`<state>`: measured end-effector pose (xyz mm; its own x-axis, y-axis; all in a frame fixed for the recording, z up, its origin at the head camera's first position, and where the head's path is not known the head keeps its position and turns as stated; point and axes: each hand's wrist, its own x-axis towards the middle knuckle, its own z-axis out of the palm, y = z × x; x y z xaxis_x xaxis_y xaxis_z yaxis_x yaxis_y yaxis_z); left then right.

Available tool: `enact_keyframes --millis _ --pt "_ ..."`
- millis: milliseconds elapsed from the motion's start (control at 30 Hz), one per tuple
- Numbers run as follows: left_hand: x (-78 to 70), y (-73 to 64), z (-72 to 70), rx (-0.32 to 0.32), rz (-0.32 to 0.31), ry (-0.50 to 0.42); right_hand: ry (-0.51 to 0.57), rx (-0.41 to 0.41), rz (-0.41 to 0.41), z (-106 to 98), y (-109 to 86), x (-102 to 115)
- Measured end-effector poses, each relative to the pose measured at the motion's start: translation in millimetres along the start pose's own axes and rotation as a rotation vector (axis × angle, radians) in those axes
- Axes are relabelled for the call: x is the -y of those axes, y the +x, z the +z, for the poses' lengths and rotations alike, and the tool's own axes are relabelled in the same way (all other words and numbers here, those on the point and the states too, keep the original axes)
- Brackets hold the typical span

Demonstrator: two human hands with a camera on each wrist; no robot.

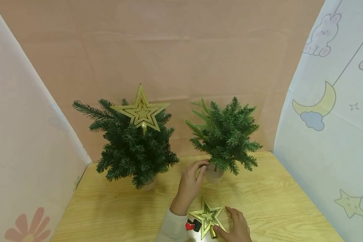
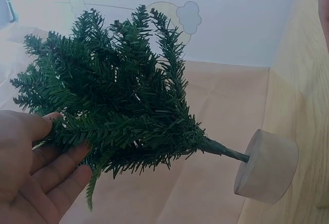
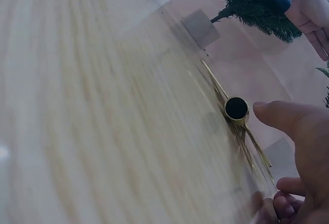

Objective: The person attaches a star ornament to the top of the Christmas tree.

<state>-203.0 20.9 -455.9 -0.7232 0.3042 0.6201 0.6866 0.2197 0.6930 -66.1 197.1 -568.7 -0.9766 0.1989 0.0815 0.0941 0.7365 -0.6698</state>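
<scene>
In the head view my left hand (image 1: 190, 183) reaches to the low front branches of the right small artificial pine tree (image 1: 230, 134). Seen from the left wrist, a branch tip (image 2: 82, 129) lies between its thumb and fingers. The tree's pale round base (image 2: 272, 167) stands on the table. Close to me, a gold star tree topper (image 1: 208, 215) lies flat with its socket toward me. My right hand (image 1: 237, 228) spans its right side, thumb at the socket (image 3: 236, 108), fingertips at one point of the star.
A fuller, darker tree (image 1: 133, 151) stands on the left, topped with another gold star (image 1: 143, 112). A red and black device (image 1: 193, 225) sits beside my left sleeve (image 1: 173, 227). Cloth walls enclose the wood-grain table (image 1: 260, 195) at the back and both sides.
</scene>
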Motion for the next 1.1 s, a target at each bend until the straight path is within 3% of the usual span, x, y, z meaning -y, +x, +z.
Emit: enact_keyframes --millis 267,567,1100 --pt "0.3 -0.8 -2.2 0.005 -0.019 -0.008 -0.034 -0.034 -0.025 3.9 -0.6 -0.8" --pt "1.2 0.0 -3.1 0.012 -0.020 -0.014 -0.133 -0.004 0.075 7.5 0.1 7.9" --pt "-0.2 0.2 -4.0 0.020 -0.047 -0.038 -0.021 0.047 0.031 -0.7 -0.3 3.3"
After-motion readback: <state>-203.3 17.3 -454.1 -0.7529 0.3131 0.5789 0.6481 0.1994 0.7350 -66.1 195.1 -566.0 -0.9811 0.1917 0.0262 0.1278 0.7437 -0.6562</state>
